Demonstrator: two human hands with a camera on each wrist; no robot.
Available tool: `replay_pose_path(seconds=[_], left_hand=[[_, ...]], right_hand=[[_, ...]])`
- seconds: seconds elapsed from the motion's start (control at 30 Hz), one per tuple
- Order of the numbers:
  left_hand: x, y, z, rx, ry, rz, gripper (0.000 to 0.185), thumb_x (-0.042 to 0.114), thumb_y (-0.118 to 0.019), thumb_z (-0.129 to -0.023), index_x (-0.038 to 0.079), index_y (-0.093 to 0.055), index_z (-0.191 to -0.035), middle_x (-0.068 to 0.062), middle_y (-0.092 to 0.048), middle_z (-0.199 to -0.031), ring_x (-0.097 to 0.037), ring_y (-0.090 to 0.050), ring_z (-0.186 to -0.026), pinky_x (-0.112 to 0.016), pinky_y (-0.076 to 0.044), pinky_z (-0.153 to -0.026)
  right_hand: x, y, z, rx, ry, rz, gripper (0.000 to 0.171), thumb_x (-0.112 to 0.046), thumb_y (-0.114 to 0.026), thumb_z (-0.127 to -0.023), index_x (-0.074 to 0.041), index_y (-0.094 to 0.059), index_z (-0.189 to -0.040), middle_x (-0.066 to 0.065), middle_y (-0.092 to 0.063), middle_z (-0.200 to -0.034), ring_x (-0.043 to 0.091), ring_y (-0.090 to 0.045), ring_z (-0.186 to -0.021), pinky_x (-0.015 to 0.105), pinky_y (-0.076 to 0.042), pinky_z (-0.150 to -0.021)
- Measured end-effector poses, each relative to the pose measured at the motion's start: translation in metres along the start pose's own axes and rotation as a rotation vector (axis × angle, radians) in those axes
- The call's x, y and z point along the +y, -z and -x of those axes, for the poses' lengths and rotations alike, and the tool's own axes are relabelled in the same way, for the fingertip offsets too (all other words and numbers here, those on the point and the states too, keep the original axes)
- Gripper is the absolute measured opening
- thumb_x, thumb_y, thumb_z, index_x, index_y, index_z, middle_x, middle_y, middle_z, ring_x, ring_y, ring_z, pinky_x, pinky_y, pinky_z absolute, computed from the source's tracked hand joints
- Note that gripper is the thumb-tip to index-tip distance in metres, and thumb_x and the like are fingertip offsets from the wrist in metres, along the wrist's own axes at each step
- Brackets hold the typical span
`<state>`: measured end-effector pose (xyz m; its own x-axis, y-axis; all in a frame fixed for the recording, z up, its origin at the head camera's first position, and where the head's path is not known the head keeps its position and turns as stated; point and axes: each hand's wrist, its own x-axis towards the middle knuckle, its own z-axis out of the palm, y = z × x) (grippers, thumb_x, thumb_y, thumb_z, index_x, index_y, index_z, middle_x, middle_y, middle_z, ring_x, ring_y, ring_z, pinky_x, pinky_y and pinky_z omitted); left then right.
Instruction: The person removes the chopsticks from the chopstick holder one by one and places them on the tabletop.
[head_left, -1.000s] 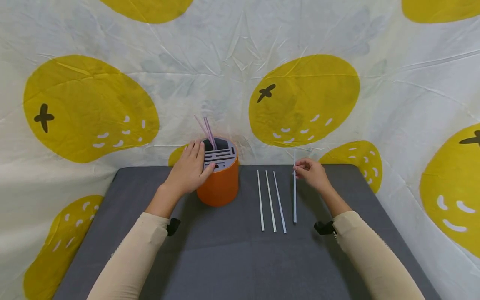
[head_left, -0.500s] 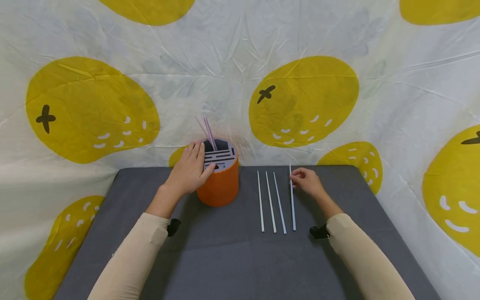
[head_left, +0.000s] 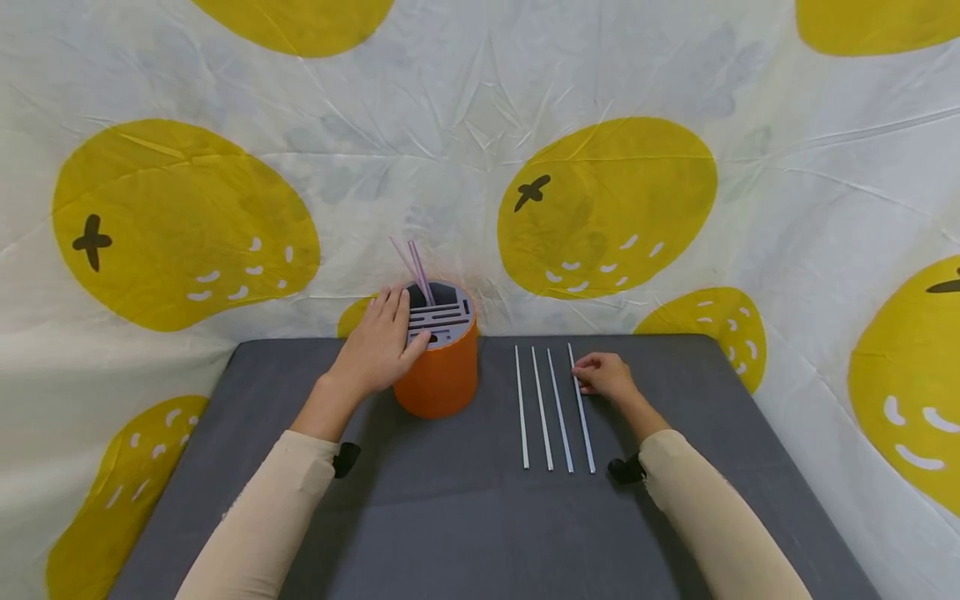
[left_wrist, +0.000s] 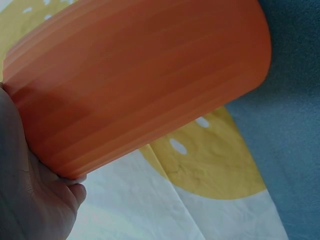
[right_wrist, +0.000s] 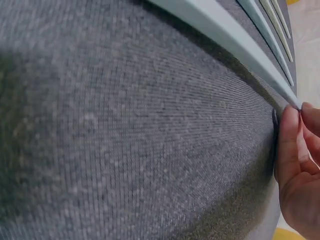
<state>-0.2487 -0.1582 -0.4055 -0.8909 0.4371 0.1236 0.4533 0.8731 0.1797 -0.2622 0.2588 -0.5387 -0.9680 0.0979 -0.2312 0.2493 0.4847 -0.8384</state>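
Observation:
My left hand (head_left: 375, 346) rests on the rim of an orange cylindrical holder (head_left: 437, 388) with a grey slotted top, its fingers laid out straight along the left side. Two thin pinkish-purple sticks (head_left: 418, 268) lean in the holder's dark rear opening. On the right, my right hand (head_left: 606, 375) pinches a pale blue-grey chopstick (head_left: 584, 421) close to its far, thinner end. In the right wrist view, thumb and fingertips meet at the tip of this chopstick (right_wrist: 235, 37). Left of it, three more pale chopsticks (head_left: 542, 410) lie side by side, roughly parallel.
A dark grey cloth (head_left: 450, 525) covers the table. Behind and around it hangs a white curtain (head_left: 420, 100) with large yellow fruit prints, close to the table's far edge. The orange holder stands upright near that edge.
The right hand has moved left and toward me, bringing its chopstick down beside the other three; its tip stood raised before. The left hand stays on the holder.

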Motion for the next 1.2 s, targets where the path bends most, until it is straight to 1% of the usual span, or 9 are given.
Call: replay_pose_path(seconds=[0.2,0.37,0.6,0.77,0.97,1.07,1.2], left_hand=[[-0.002,0.001,0.000,0.002,0.002,-0.003,0.083,0.054,-0.030,-0.109,-0.005,-0.010,-0.163,-0.024,-0.008,-0.172,-0.042,-0.007,-0.160,-0.053,-0.008,-0.131],[-0.002,0.001,0.000,0.004,-0.001,-0.005,0.083,0.054,-0.030,-0.109,-0.005,-0.011,-0.163,-0.024,-0.009,-0.172,-0.042,-0.007,-0.160,-0.053,-0.009,-0.131],[-0.002,0.003,0.000,0.003,-0.002,-0.004,0.082,0.053,-0.030,-0.109,-0.005,-0.012,-0.163,-0.024,-0.009,-0.172,-0.042,-0.007,-0.160,-0.053,-0.009,-0.131],[-0.001,0.003,0.000,-0.001,-0.003,0.004,0.082,0.053,-0.031,-0.109,-0.006,-0.013,-0.163,-0.024,-0.009,-0.172,-0.042,-0.007,-0.160,-0.054,-0.008,-0.131],[-0.001,0.002,0.000,-0.008,0.000,0.006,0.082,0.053,-0.031,-0.109,-0.006,-0.013,-0.163,-0.024,-0.010,-0.172,-0.042,-0.007,-0.160,-0.055,-0.009,-0.130],[-0.001,0.002,0.000,-0.009,-0.004,0.008,0.082,0.053,-0.031,-0.109,-0.006,-0.013,-0.163,-0.025,-0.010,-0.172,-0.042,-0.008,-0.160,-0.055,-0.009,-0.130],[-0.001,0.001,0.000,-0.006,-0.005,0.004,0.082,0.053,-0.031,-0.109,-0.006,-0.014,-0.163,-0.024,-0.010,-0.172,-0.042,-0.009,-0.160,-0.054,-0.010,-0.130]], right_hand=[[-0.004,-0.003,-0.001,-0.011,-0.030,0.035,0.024,-0.012,-0.072,-0.098,0.006,-0.070,-0.114,0.010,-0.071,-0.086,0.011,-0.065,-0.069,0.023,-0.061,-0.062],[-0.008,-0.005,0.001,0.000,-0.043,0.054,0.023,-0.012,-0.073,-0.097,0.005,-0.072,-0.112,0.009,-0.071,-0.086,0.010,-0.065,-0.069,0.022,-0.061,-0.062],[-0.010,-0.007,0.002,0.021,-0.043,0.062,0.023,-0.012,-0.075,-0.096,0.005,-0.073,-0.110,0.007,-0.071,-0.082,0.009,-0.064,-0.067,0.021,-0.060,-0.061],[-0.009,-0.008,0.001,0.026,-0.036,0.071,0.022,-0.011,-0.075,-0.095,0.007,-0.072,-0.108,0.008,-0.072,-0.083,0.009,-0.065,-0.066,0.024,-0.061,-0.061],[-0.007,-0.006,0.002,0.025,-0.003,0.135,0.020,-0.012,-0.074,-0.097,0.005,-0.072,-0.106,0.013,-0.074,-0.086,0.012,-0.068,-0.068,0.027,-0.062,-0.062],[-0.008,-0.004,0.004,0.029,0.039,0.170,0.019,-0.013,-0.073,-0.097,0.005,-0.073,-0.105,0.014,-0.074,-0.087,0.013,-0.069,-0.069,0.029,-0.063,-0.064],[-0.017,0.002,0.004,0.047,0.110,0.225,0.018,-0.013,-0.072,-0.098,0.003,-0.073,-0.103,0.015,-0.074,-0.085,0.013,-0.069,-0.067,0.032,-0.063,-0.064]])
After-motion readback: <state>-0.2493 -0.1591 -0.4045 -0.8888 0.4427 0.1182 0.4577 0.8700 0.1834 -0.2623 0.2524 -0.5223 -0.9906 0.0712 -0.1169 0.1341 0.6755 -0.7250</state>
